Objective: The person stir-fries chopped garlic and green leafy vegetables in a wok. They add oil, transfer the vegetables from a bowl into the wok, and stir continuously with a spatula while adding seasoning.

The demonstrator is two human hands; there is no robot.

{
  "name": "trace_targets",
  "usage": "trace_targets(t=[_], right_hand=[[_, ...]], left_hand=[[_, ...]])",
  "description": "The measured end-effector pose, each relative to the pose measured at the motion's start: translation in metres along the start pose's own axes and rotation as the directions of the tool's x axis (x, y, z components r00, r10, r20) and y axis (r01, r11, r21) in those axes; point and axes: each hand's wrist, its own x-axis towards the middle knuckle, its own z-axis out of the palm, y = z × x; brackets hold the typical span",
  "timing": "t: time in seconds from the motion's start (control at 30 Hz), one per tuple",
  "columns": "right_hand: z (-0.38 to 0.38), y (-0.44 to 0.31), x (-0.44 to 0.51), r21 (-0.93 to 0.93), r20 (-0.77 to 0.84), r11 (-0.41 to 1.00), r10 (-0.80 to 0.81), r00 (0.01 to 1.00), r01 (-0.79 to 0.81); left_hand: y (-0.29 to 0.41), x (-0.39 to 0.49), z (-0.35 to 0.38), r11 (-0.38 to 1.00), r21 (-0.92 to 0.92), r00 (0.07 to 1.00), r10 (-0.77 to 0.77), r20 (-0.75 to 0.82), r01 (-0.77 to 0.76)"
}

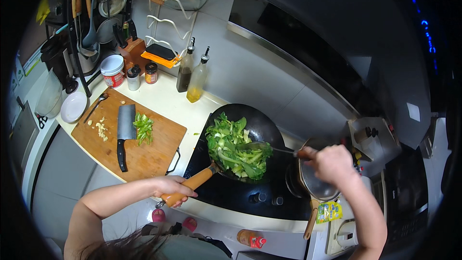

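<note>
A dark wok (265, 126) stands on the black stove, with chopped leafy greens (234, 144) heaped mostly in its left and lower part. My left hand (173, 189) is closed around the wok's wooden handle (198, 179). My right hand (332, 164) grips the wooden handle of a spatula (283, 150), whose metal end lies among the greens. Left of the stove is a wooden cutting board (162, 162). On it lie a cleaver (126, 122) with a black handle, sliced green pepper (144, 129), chopped garlic (102, 130) and a spoon (95, 107).
A lidded pan (319, 184) sits right of the wok, beneath my right hand. Two oil bottles (197, 79) stand against the wall. A white plate (74, 107), a white tub (112, 70) and a knife block (133, 52) are around the board. A yellow packet (329, 212) lies near the pan.
</note>
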Motion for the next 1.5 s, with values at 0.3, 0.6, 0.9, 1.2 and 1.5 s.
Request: trace_targets(t=[0.3,0.6,0.9,1.2,1.5], right_hand=[[0.025,0.082,0.103,0.454,0.161,0.874,0.110,0.981,-0.173],[0.014,0.067,0.184,0.626,0.198,0.780,-0.182,0.963,0.019],[-0.066,0.002,0.109,-0.278,-0.223,0.811,-0.576,0.786,0.515],[-0.058,0.015,0.019,-0.417,-0.246,0.827,-0.503,0.828,0.378],[-0.026,0.010,-0.026,-0.359,-0.043,0.857,-0.411,0.910,0.370]], left_hand=[[0.000,-0.001,0.000,1.000,-0.021,1.000,-0.005,0.004,0.005],[-0.006,0.001,-0.002,0.999,-0.025,0.999,-0.021,0.032,0.021],[-0.005,-0.003,0.002,0.999,-0.031,1.000,-0.025,-0.015,0.025],[-0.001,-0.002,0.001,0.999,0.040,1.000,-0.002,-0.024,0.003],[0.004,-0.005,0.004,0.999,-0.003,0.999,-0.036,-0.024,0.036]])
